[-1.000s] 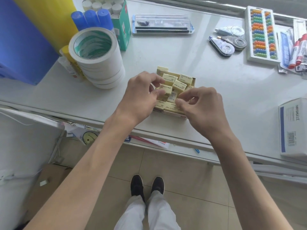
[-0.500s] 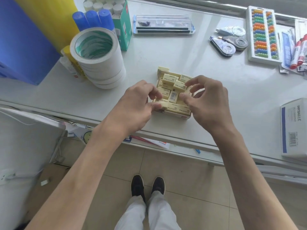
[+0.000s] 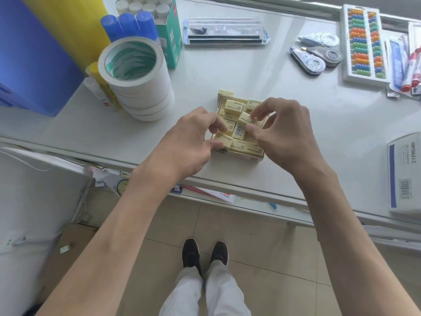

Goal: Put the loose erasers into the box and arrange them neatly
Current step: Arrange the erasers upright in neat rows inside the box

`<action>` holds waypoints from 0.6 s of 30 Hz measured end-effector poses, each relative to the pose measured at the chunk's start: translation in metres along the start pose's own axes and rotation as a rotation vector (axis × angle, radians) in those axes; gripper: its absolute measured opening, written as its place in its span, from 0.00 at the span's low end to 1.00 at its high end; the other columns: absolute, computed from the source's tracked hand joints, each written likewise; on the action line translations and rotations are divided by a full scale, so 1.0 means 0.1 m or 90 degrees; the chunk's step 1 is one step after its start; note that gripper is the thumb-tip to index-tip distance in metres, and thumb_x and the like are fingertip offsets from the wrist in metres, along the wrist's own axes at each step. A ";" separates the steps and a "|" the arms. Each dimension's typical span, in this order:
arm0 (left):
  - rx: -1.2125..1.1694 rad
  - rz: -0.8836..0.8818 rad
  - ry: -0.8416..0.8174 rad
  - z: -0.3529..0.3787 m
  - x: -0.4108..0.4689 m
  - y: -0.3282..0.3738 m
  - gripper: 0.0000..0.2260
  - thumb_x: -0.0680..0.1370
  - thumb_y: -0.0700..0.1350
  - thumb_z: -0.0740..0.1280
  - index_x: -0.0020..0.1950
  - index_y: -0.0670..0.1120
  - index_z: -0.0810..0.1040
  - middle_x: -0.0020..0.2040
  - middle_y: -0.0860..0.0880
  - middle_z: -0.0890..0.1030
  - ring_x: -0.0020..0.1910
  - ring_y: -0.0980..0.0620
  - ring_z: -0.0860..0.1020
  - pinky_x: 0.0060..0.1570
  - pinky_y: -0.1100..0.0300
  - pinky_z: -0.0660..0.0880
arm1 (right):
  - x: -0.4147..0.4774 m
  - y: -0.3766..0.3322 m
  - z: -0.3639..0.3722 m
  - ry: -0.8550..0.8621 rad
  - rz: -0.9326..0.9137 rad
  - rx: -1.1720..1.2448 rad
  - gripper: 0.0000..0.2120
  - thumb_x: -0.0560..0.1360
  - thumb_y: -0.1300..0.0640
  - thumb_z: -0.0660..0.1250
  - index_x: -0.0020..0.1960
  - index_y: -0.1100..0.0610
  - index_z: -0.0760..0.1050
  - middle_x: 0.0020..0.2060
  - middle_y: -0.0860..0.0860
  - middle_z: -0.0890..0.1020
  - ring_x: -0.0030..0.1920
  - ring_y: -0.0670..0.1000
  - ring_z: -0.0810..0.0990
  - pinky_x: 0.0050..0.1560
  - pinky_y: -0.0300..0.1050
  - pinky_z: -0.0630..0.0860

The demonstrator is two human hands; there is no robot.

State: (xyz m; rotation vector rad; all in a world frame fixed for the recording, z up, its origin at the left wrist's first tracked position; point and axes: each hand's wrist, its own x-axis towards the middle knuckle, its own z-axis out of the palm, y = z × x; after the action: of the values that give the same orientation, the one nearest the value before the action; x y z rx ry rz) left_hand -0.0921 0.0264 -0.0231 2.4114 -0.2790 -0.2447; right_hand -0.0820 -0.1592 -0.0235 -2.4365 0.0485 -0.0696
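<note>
The box sits on the white table, near its front edge and between the person's two hands. It is packed with pale yellow erasers. Those along the front wall lie in a flat row, while those in the middle and at the back sit askew on top of each other.

The right hand reaches in from the right. Its thumb and forefinger are curled in a pinch on a tilted eraser in the middle of the box, and the other fingers arch above it. Just beside that piece lies a barcode eraser, label up.

The left hand is at the box's front-left corner. There its thumb and bent fingertips grip a corner eraser that juts over the rim.

Well to the left stands a stack of tape rolls, with blue-capped glue sticks and a green carton behind it. Near the far edge are a clear case, correction tapes and a bead tray. A white carton lies at the right.
</note>
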 end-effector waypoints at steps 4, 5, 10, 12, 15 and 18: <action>0.001 0.009 0.011 0.03 -0.03 -0.04 0.10 0.75 0.44 0.71 0.56 0.53 0.79 0.47 0.58 0.72 0.38 0.65 0.71 0.45 0.64 0.68 | -0.04 0.02 -0.12 0.032 0.002 0.012 0.09 0.72 0.57 0.74 0.52 0.56 0.83 0.44 0.50 0.81 0.40 0.48 0.79 0.39 0.31 0.72; -0.001 0.015 0.019 0.02 -0.04 -0.04 0.11 0.75 0.45 0.71 0.57 0.54 0.79 0.47 0.58 0.72 0.38 0.66 0.71 0.46 0.63 0.68 | -0.07 0.03 -0.16 0.038 0.006 0.022 0.09 0.72 0.57 0.75 0.52 0.55 0.83 0.44 0.50 0.81 0.40 0.47 0.80 0.40 0.32 0.74; -0.018 0.046 0.068 0.02 -0.08 0.00 0.13 0.75 0.49 0.71 0.59 0.55 0.79 0.48 0.59 0.73 0.42 0.68 0.70 0.45 0.63 0.68 | -0.19 0.07 -0.25 0.007 0.023 0.043 0.09 0.71 0.59 0.76 0.51 0.55 0.84 0.44 0.49 0.82 0.42 0.47 0.82 0.46 0.45 0.80; -0.025 0.045 0.082 0.04 -0.06 0.06 0.10 0.75 0.49 0.71 0.56 0.54 0.81 0.47 0.59 0.75 0.41 0.69 0.70 0.45 0.62 0.67 | -0.22 0.10 -0.23 -0.016 0.032 0.046 0.09 0.70 0.61 0.76 0.50 0.55 0.84 0.44 0.49 0.82 0.42 0.47 0.82 0.47 0.46 0.80; -0.007 0.046 0.073 0.10 -0.01 0.16 0.07 0.76 0.50 0.70 0.53 0.53 0.83 0.47 0.57 0.75 0.46 0.63 0.73 0.48 0.60 0.71 | -0.24 0.13 -0.17 -0.032 0.036 0.051 0.08 0.70 0.62 0.76 0.49 0.56 0.84 0.44 0.50 0.82 0.42 0.48 0.82 0.46 0.46 0.80; 0.031 0.044 0.045 0.19 0.03 0.23 0.08 0.77 0.49 0.69 0.54 0.53 0.82 0.48 0.55 0.74 0.51 0.57 0.74 0.53 0.58 0.73 | -0.24 0.15 -0.12 -0.031 0.038 0.074 0.08 0.70 0.62 0.76 0.49 0.56 0.84 0.45 0.49 0.82 0.41 0.46 0.82 0.42 0.38 0.79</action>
State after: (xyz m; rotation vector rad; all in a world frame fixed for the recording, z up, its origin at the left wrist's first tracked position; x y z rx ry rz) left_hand -0.0966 -0.0029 -0.0222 2.4473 -0.3385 -0.1237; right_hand -0.1072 -0.1769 -0.0251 -2.3177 0.0938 0.0130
